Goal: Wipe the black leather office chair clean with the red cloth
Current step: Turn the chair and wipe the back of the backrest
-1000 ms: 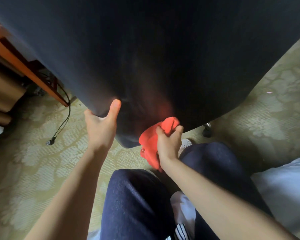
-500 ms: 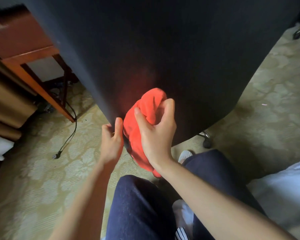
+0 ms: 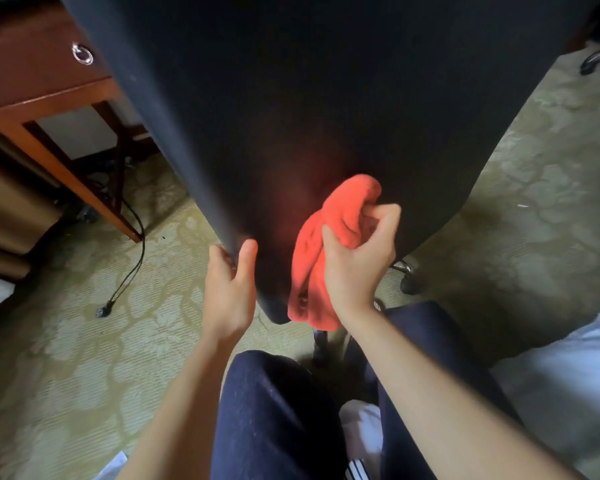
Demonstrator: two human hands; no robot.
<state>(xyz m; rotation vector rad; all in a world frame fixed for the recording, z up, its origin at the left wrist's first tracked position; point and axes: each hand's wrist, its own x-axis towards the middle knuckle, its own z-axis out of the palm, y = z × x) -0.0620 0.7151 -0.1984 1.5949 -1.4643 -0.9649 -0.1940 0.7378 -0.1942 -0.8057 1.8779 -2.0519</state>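
Chair (image 3: 326, 98), black and broad, is seen filling the upper middle of the view, set on patterned carpet (image 3: 551, 220) beside a wooden desk (image 3: 32, 81). Its lower left edge is gripped by the left hand (image 3: 227, 289), thumb laid on the near face. A bunched red cloth (image 3: 329, 230) is clutched in the right hand (image 3: 354, 268) and pressed against the chair's lower part. A cable (image 3: 132, 244) is trailed across the carpet.

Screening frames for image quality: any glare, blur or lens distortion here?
Head view: the red cloth throws a reddish reflection onto the dim chair back; the right hand gripping the cloth looks slightly motion-blurred; the left hand on the chair's edge is sharper; wide-angle bending slants the desk.
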